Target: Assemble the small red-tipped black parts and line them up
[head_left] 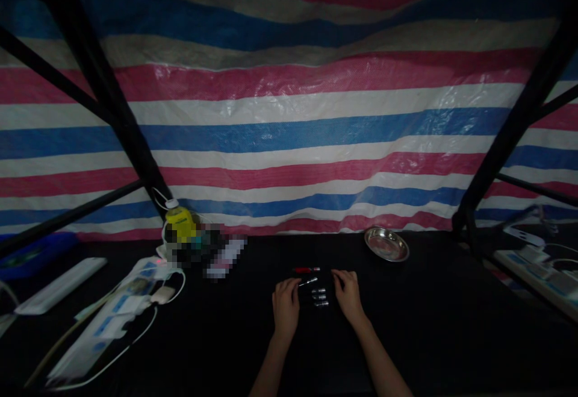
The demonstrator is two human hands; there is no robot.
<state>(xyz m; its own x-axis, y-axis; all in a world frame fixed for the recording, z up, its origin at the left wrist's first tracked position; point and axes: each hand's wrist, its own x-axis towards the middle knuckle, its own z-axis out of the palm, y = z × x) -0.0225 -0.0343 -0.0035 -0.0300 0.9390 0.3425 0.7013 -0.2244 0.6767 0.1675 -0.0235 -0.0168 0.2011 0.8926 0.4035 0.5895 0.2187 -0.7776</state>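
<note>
My left hand point(286, 308) is closed around the dark end of a small slim stick with a silver tip point(309, 281), which points right and slightly away from me. Just beyond it lies a red stick with a silver end point(306, 270). Nearer me, several dark sticks with silver ends point(320, 297) lie side by side; their dark parts barely show against the black tabletop. To the right of these, my right hand point(348, 293) hovers over or rests on the table, fingers bent, with a gap between thumb and forefinger. Nothing is visible in it. What kind of sticks these are, I cannot tell.
A round metal dish point(387, 244) stands at the back right. On the left are a power strip point(118, 312) with plugs and cables, a yellow bottle point(180, 222) and a blurred-out patch. Black frame posts and a striped sheet point(289, 138) bound the black table point(217, 337).
</note>
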